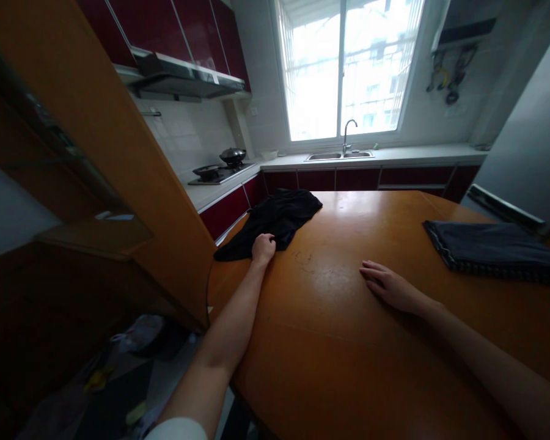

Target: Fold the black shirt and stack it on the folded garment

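- Your left hand [263, 247] is closed on the near edge of the black cloth [284, 214]; prob. you pinch there b/c this edge is easiest to reach.
- The cloth lies crumpled at the far left of the wooden table [330, 342], w/ one part spread to the rim.
- Your right hand [387, 285] holds nothing; fingers are loosely extended, at the tabletop, maybe for support; the folded dark garment [499, 247] lies apart, to its right.
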{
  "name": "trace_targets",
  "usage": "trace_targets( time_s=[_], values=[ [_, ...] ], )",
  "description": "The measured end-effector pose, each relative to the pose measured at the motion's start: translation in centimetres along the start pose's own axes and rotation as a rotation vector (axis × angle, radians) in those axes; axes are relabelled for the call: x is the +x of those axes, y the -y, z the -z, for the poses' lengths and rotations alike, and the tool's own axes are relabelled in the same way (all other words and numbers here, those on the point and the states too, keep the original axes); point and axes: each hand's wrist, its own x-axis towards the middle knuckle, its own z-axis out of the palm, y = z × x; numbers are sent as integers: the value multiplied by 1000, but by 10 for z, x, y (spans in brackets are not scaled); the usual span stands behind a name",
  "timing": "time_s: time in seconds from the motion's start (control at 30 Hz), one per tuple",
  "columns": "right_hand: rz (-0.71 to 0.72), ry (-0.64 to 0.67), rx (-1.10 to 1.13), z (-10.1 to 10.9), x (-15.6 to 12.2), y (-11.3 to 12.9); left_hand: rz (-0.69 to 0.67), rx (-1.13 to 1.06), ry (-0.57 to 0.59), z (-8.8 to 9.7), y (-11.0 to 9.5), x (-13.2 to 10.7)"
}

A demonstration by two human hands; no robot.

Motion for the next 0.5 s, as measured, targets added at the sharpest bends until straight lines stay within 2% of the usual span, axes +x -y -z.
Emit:
trace_targets(
  time_s=[0.1, 0.23, 0.37, 0.5],
  values=[
    [-2, -9, 6, 1, 0, 2, -59, -45, -27, 4, -13, -2],
    [1, -8, 9, 1, 0, 1, -217, -120, -20, 3, -49, -16],
    [4, 1, 7, 0, 0, -3, -368, -185, 30, -6, -84, -41],
    [-3, 9, -4, 1, 0, -2, -576, -304, 127, -16, -106, -63]
  ],
)
